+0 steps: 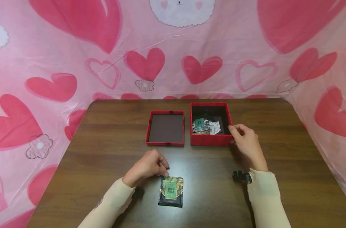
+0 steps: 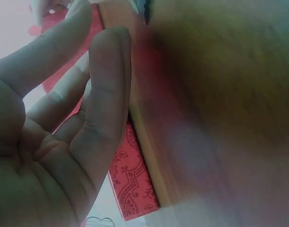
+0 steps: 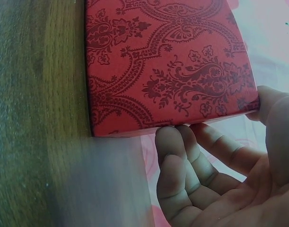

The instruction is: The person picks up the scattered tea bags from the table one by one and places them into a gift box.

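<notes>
A black tea sachet (image 1: 171, 193) with a green label lies flat near the table's front. At its top left edge is my left hand (image 1: 150, 165), fingers loosely bent; whether they touch the sachet cannot be made out. The left wrist view shows nothing between the thumb and fingers. My right hand (image 1: 247, 144) holds the right side of an open red box (image 1: 211, 139), thumb at the rim and bent fingers against the outer wall. Several sachets (image 1: 201, 125) lie inside the box, mostly toward its left. The right wrist view shows the box's dark floral pattern (image 3: 196, 90).
Left of the box lies its shallow red lid (image 1: 165, 128), dark inside face up, with a narrow gap between them. Both rest on a brown wooden table (image 1: 104, 152). A pink heart-print cloth (image 1: 173, 41) hangs behind the table and along its sides.
</notes>
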The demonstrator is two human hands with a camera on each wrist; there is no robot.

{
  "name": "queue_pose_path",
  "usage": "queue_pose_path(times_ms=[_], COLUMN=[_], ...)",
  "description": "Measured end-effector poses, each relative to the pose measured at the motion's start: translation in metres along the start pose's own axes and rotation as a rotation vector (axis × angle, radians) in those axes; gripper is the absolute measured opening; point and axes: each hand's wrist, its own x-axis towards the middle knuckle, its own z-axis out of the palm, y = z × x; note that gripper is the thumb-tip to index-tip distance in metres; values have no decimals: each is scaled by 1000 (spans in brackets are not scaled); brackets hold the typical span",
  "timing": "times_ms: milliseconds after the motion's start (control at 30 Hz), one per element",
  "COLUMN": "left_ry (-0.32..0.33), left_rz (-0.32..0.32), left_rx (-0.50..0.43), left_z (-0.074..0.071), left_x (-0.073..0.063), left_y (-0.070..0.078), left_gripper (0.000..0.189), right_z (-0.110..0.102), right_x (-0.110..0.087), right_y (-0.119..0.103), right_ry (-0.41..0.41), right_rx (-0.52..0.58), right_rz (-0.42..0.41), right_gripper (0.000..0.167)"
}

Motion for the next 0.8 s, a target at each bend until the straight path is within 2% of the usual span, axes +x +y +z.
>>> queue_pose_path(times_ms=[300,633,800], left_ry=[-19,27,7], left_rz=[-31,12,37], left_rx=[10,164,180], left_z=[4,14,15], left_x=[-3,-4,-6], left_y=[-5,-5,-4], left_gripper=[24,25,23], right_z=[-1,-1,-1], right_x=[-1,-1,0], right_y=[0,0,0], right_ry=[-11,-11,-9], right_rx=[7,9,14], right_rz=[19,27,35], right_gripper=[55,58,59])
